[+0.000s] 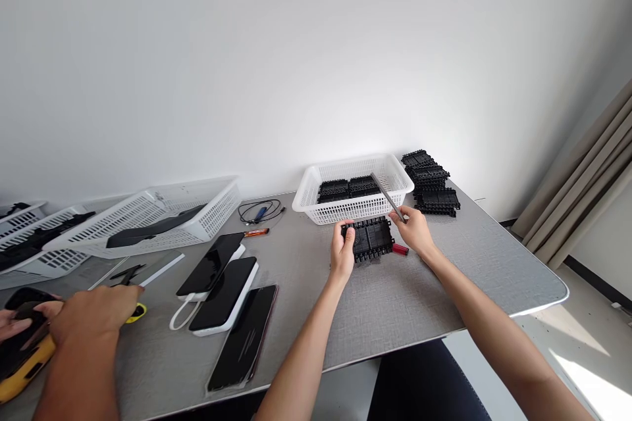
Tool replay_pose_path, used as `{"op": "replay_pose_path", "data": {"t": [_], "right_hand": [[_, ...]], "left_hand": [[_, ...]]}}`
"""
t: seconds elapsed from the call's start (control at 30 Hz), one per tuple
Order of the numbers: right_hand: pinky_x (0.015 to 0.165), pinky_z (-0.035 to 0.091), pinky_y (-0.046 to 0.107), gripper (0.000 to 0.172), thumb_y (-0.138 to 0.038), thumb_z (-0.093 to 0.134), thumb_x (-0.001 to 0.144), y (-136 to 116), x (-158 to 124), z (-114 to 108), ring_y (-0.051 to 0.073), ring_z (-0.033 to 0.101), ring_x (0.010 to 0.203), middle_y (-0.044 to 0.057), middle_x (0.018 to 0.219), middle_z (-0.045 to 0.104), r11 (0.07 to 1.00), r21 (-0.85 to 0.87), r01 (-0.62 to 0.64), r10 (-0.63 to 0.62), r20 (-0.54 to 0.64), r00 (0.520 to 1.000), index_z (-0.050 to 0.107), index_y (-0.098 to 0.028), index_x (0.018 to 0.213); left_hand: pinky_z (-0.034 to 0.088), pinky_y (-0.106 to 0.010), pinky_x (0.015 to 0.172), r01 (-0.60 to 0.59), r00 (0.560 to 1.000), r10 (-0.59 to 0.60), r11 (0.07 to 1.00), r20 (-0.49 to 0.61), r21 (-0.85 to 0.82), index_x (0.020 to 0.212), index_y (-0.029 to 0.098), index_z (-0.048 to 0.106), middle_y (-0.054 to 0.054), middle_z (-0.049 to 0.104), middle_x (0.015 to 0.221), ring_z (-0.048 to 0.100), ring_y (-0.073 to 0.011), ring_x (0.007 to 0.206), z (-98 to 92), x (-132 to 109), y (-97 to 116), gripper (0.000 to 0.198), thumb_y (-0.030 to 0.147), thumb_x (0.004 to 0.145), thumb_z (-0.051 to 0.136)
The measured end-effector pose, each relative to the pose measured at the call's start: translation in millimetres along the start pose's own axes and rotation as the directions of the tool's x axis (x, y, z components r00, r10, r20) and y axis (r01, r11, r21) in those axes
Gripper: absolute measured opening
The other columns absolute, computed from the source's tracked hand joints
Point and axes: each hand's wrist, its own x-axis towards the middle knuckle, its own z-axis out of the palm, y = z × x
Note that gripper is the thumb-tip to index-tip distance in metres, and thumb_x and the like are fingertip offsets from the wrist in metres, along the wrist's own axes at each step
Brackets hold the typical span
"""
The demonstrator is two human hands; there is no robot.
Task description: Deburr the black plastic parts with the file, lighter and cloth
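Note:
My left hand [342, 248] grips the left edge of a black ribbed plastic part [371, 237] lying flat on the grey table [484, 256]. My right hand [413, 226] is closed on a thin metal tool [386, 195] that slants up and left over the white basket [395, 172]. The basket holds more of the same black parts [347, 188]. A small red object [400, 249] lies beside the part, just under my right hand.
Stacks of black parts [431, 183] stand right of the basket. Phones and power banks [224, 287] lie left of centre, with a cable [260, 210] and an orange lighter [257, 232] behind. Larger white baskets [162, 208] sit at left. Another person's hands [91, 312] work at the lower left.

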Motion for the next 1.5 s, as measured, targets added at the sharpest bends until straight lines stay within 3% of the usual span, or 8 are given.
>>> {"op": "replay_pose_path", "data": {"t": [0.23,0.4,0.57,0.73,0.97,1.2,1.33,1.5], "right_hand": [[0.061,0.039,0.029,0.043,-0.055,0.048,0.091,0,1,-4,0.019,0.053,0.063,0.006,0.077,0.069,0.999,0.042,-0.03,0.031,-0.02,0.999,0.072,-0.018,0.088],[0.056,0.039,0.029,0.048,-0.061,0.054,0.088,3,3,-1,0.015,0.051,0.055,0.006,0.079,0.072,0.996,0.087,-0.038,0.032,0.07,0.997,0.076,-0.017,0.091],[0.065,0.044,0.03,0.045,-0.056,0.063,0.082,5,2,4,0.021,0.062,0.073,0.006,0.083,0.074,0.994,0.107,-0.018,0.008,0.095,0.995,0.078,-0.018,0.101],[0.067,0.047,0.032,0.042,-0.051,0.063,0.083,7,3,4,0.022,0.063,0.074,0.006,0.081,0.074,0.994,0.113,0.002,-0.01,0.072,0.997,0.078,-0.017,0.101],[0.065,0.046,0.032,0.037,-0.05,0.065,0.082,4,3,3,0.023,0.062,0.072,0.006,0.076,0.072,0.995,0.08,0.056,-0.061,0.069,0.996,0.079,-0.018,0.094],[0.062,0.044,0.03,0.04,-0.052,0.064,0.084,4,2,1,0.02,0.058,0.067,0.005,0.07,0.068,0.995,0.063,0.077,-0.081,0.064,0.995,0.079,-0.016,0.095],[0.058,0.04,0.029,0.043,-0.057,0.064,0.083,0,0,1,0.017,0.053,0.062,0.004,0.07,0.066,0.995,0.062,0.084,-0.088,0.067,0.994,0.078,-0.018,0.097],[0.055,0.033,0.028,0.051,-0.065,0.059,0.086,-6,-2,-3,0.014,0.044,0.057,0.0,0.064,0.057,0.995,0.046,0.089,-0.092,0.07,0.993,0.075,-0.017,0.094]], "left_hand": [[0.046,-0.028,0.067,0.063,0.99,-0.075,0.993,-0.115,-0.103,0.1,0.023,0.059,0.0,0.056,0.076,0.056,-0.017,0.071,-2.2,6,-12,0.054,0.072,0.077,0.065],[0.051,-0.028,0.071,0.116,0.98,-0.147,0.97,-0.137,-0.212,0.1,0.023,0.051,-0.003,0.063,0.092,0.064,-0.0176,0.082,0.8,9,-12,0.056,0.071,0.074,0.066],[0.053,-0.029,0.067,0.184,0.979,-0.202,0.947,-0.042,-0.263,0.096,0.023,0.049,-0.002,0.066,0.089,0.065,-0.0165,0.076,2.5,6,-7,0.051,0.053,0.066,0.078],[0.056,-0.034,0.073,0.238,0.969,-0.215,0.947,0.125,-0.217,0.118,0.021,0.058,-0.005,0.073,0.089,0.07,-0.021,0.078,4.8,2,-1,0.062,0.035,0.063,0.082],[0.053,-0.043,0.098,0.266,0.936,-0.219,0.952,0.275,-0.148,0.116,0.018,0.067,-0.011,0.075,0.113,0.07,-0.0281,0.106,3.0,1,10,0.058,0.034,0.064,0.086],[0.051,-0.048,0.1,0.371,0.88,-0.314,0.923,0.356,-0.105,0.113,0.017,0.068,-0.014,0.074,0.117,0.068,-0.0319,0.111,2.0,-4,12,0.049,0.049,0.077,0.075],[0.049,-0.048,0.104,0.306,0.917,-0.252,0.941,0.309,-0.143,0.119,0.018,0.062,-0.012,0.072,0.121,0.066,-0.0306,0.114,5.7,-2,2,0.055,0.034,0.07,0.08],[0.046,-0.047,0.108,0.098,0.991,-0.086,0.989,0.106,-0.112,0.123,0.022,0.053,-0.01,0.068,0.122,0.064,-0.027,0.118,6.0,3,-10,0.058,0.021,0.069,0.074]]}}
